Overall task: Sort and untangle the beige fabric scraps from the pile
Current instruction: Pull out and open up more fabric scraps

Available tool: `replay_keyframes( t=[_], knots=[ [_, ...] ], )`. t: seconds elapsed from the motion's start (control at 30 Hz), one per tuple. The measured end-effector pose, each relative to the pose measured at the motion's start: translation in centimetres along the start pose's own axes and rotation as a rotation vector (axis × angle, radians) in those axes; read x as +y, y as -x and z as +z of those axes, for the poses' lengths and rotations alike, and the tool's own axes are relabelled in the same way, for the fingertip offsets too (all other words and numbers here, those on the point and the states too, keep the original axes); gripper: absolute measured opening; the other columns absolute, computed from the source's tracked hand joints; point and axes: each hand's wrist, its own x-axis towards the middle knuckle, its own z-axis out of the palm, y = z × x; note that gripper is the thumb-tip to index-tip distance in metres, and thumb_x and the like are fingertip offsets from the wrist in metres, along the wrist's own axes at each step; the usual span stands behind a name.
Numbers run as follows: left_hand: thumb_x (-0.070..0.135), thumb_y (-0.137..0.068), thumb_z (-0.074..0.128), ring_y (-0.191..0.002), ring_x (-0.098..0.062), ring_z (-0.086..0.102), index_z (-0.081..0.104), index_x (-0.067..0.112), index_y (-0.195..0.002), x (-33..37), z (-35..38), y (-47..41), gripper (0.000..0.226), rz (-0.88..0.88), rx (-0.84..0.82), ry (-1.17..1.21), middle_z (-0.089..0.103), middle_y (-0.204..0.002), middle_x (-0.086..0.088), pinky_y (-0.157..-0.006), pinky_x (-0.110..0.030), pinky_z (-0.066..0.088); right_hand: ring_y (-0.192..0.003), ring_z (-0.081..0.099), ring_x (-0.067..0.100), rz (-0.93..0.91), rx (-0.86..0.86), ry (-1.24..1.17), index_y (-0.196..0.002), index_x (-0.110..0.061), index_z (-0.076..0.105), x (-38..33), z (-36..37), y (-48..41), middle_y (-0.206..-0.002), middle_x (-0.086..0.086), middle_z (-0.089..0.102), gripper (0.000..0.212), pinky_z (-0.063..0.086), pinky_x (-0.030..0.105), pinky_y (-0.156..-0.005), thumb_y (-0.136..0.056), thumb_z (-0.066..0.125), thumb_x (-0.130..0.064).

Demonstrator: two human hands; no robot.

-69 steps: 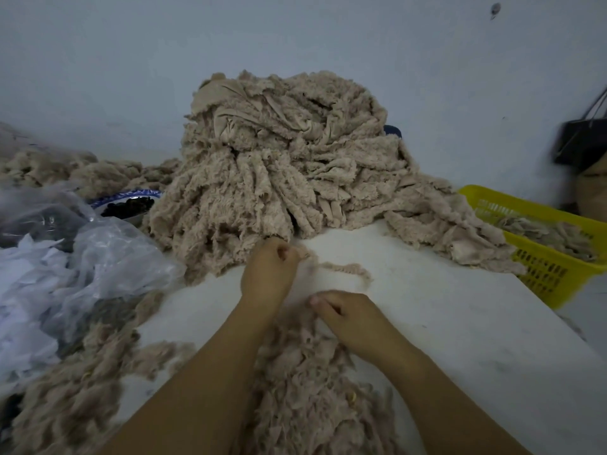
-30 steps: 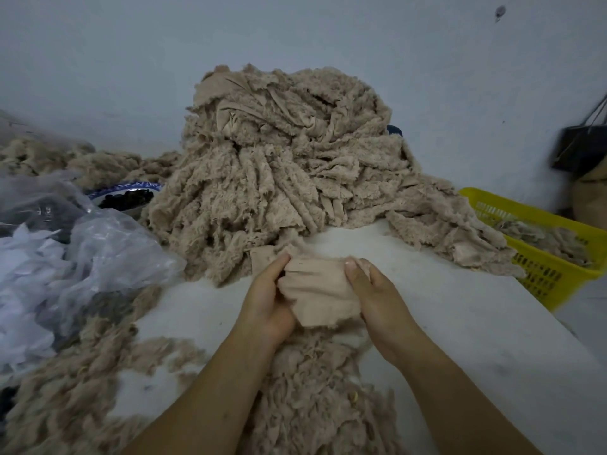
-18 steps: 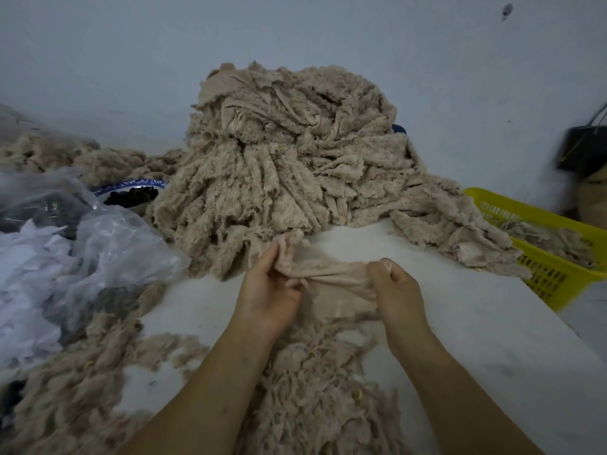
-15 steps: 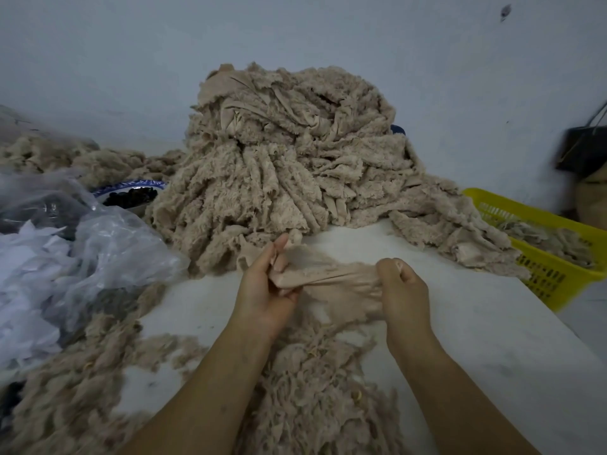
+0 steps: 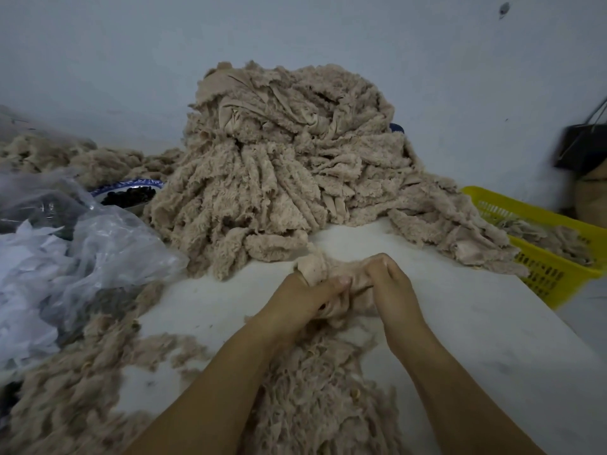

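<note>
A tall pile of beige fleecy fabric strips [image 5: 289,159] rises at the back of the white table [image 5: 492,339]. In front of it, both my hands hold one bunched beige fabric scrap [image 5: 331,274] close together. My left hand [image 5: 305,300] grips its left side, thumb across the cloth. My right hand [image 5: 391,284] curls its fingers round the right side. A loose heap of beige scraps [image 5: 322,389] lies under my wrists and runs toward me.
A yellow plastic basket [image 5: 542,257] holding scraps hangs off the table's right edge. Clear plastic bags [image 5: 82,251] with white paper sit at left, a blue-rimmed bowl [image 5: 128,192] of dark bits behind them. More beige scraps [image 5: 75,382] lie front left.
The scrap was stretched wide between my hands half a second ago. Now my hands have come together and the scrap is bunched up between them.
</note>
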Motion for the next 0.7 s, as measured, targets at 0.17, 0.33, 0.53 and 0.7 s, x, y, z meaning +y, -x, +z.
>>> replay_keyframes(
  t=[0.17, 0.33, 0.53, 0.7],
  knots=[
    [0.027, -0.099, 0.057, -0.052, 0.000, 0.056, 0.067, 0.034, -0.067, -0.2, 0.6, 0.3, 0.035, 0.102, -0.034, -0.324, 0.061, -0.055, 0.011, -0.051, -0.016, 0.042, -0.102, 0.064, 0.007, 0.044, -0.315, 0.025, -0.111, -0.031, 0.069, 0.8, 0.7, 0.2, -0.111, -0.009, 0.069, 0.030, 0.051, 0.030, -0.089, -0.094, 0.054, -0.052],
    [0.042, -0.095, 0.060, -0.072, -0.004, 0.065, 0.069, 0.029, -0.085, -1.0, 0.6, 0.1, 0.019, 0.088, -0.054, -0.375, 0.070, -0.075, 0.011, -0.065, -0.027, 0.052, -0.071, 0.067, 0.009, 0.048, -0.168, -0.112, -0.083, -0.022, 0.069, 1.3, 0.4, -0.6, -0.080, -0.004, 0.073, 0.024, 0.052, 0.022, -0.058, -0.101, 0.053, -0.027],
    [0.035, -0.096, 0.064, -0.081, -0.004, 0.071, 0.076, 0.028, -0.092, -0.7, 0.6, 0.1, 0.014, 0.116, 0.015, -0.246, 0.075, -0.083, 0.010, -0.071, -0.018, 0.054, -0.074, 0.066, 0.010, 0.142, -0.012, -0.188, -0.086, -0.016, 0.062, 1.8, 0.3, -1.5, -0.079, -0.003, 0.071, 0.024, 0.052, 0.024, -0.063, -0.104, 0.046, -0.021],
    [0.045, -0.091, 0.064, -0.084, -0.010, 0.070, 0.072, 0.015, -0.089, -0.7, 0.7, 0.1, 0.031, 0.102, 0.095, -0.316, 0.074, -0.083, 0.006, -0.074, -0.021, 0.056, -0.087, 0.058, 0.016, 0.117, 0.213, -0.153, -0.090, -0.022, 0.060, 1.6, -0.9, -2.0, -0.093, -0.002, 0.060, 0.016, 0.046, 0.028, -0.070, -0.101, 0.048, -0.018]
  ],
)
